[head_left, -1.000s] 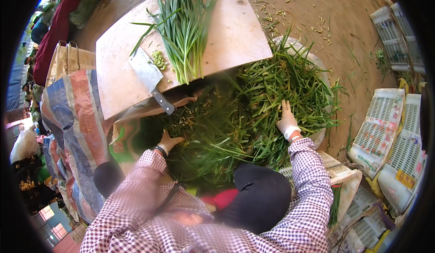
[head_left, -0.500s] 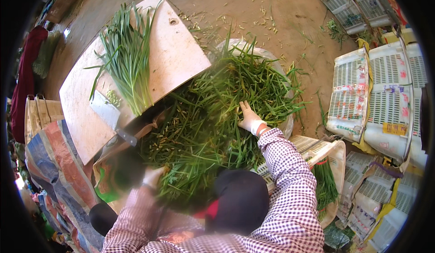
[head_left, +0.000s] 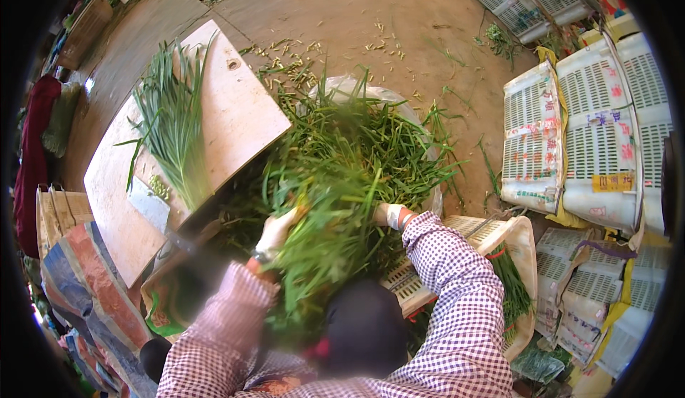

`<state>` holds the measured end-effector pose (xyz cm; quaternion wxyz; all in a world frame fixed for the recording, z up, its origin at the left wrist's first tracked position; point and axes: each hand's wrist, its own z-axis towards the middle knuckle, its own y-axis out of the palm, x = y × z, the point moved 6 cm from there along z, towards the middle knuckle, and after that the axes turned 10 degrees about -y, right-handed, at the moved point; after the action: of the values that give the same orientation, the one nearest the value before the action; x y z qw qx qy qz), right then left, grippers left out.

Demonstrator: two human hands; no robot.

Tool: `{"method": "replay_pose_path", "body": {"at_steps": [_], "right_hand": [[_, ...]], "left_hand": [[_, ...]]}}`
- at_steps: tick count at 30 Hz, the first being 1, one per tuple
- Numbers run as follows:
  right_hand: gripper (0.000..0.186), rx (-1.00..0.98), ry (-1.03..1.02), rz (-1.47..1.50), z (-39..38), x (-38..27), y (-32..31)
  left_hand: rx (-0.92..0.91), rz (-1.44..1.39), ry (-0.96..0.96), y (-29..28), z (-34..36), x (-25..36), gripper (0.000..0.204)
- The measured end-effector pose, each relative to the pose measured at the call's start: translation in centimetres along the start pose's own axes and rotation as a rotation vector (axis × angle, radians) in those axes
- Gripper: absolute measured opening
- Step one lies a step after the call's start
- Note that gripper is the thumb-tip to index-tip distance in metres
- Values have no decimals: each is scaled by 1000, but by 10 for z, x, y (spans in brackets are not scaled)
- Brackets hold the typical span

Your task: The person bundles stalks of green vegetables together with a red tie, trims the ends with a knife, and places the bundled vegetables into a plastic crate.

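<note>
A blurred armful of loose chive leaves [head_left: 325, 230] is held up between my two gloved hands. My left hand [head_left: 277, 230], in a white glove, is closed on the left side of this armful. On the other side my right hand [head_left: 389, 215] presses in with its fingers buried in the green. Behind them spreads a big heap of chive leaves [head_left: 389, 138] in a clear plastic bag [head_left: 342, 84]. A neat bunch of chives [head_left: 175, 123] lies on a pale board [head_left: 242, 105] at the left, beside a knife with a broad blade [head_left: 148, 204].
A white slotted crate [head_left: 524, 255] with tied green bunches stands by my right elbow. Stacked white crates [head_left: 531, 138] line the right side. Cut stem pieces [head_left: 382, 41] litter the brown floor. A striped cloth [head_left: 100, 273] hangs at the left.
My left hand has moved up and right, and my right hand has come down toward me. Leaves have been gathered up between them. The whole view has shifted slightly.
</note>
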<state>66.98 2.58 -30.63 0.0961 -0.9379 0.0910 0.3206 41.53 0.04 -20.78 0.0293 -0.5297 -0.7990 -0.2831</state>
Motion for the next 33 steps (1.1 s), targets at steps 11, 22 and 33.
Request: {"method": "replay_pose_path", "body": {"at_steps": [11, 22, 33], "right_hand": [[49, 1144, -347, 588, -132, 29, -114], [96, 588, 338, -598, -15, 36, -76], [72, 376, 364, -666, 17, 86, -100]], "left_hand": [[53, 10, -101, 143, 171, -19, 39], [335, 218, 580, 18, 42, 2, 26], [437, 607, 235, 38, 134, 9, 103]]}}
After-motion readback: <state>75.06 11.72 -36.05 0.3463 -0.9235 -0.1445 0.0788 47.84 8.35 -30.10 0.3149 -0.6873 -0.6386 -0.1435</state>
